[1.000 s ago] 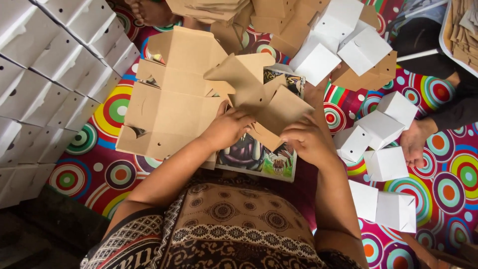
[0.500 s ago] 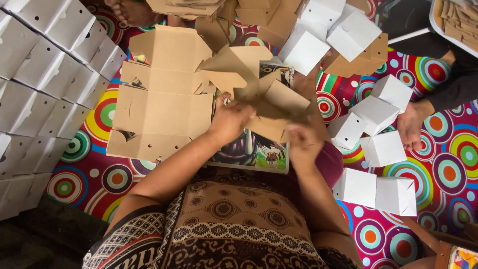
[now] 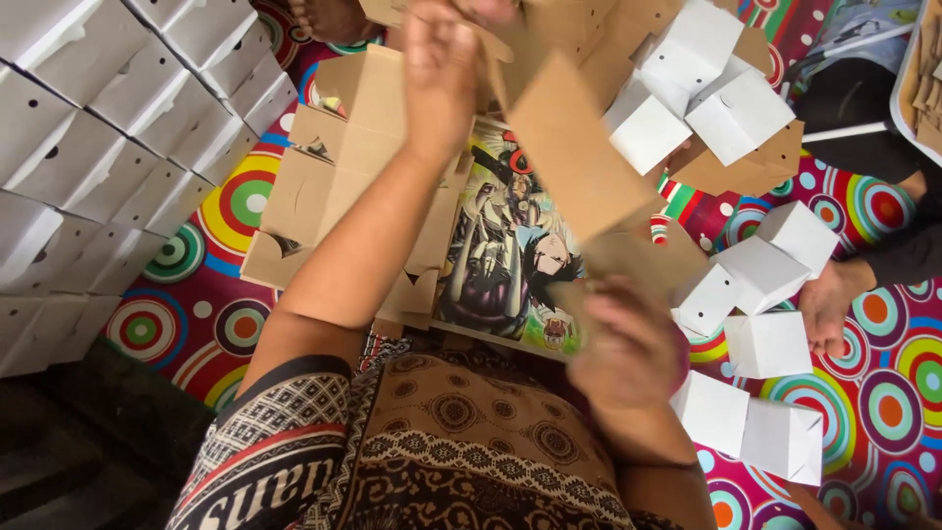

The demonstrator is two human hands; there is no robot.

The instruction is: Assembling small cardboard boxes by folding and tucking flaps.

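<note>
Gripping a brown cardboard blank (image 3: 574, 147) high above the illustrated book (image 3: 510, 245), the left hand (image 3: 442, 69) is pinching its top edge. The right hand (image 3: 628, 344), blurred, is closing around its lower end, beside folded white boxes (image 3: 765, 275).

two hands (image 3: 442, 69); one picture book (image 3: 510, 255)
</note>
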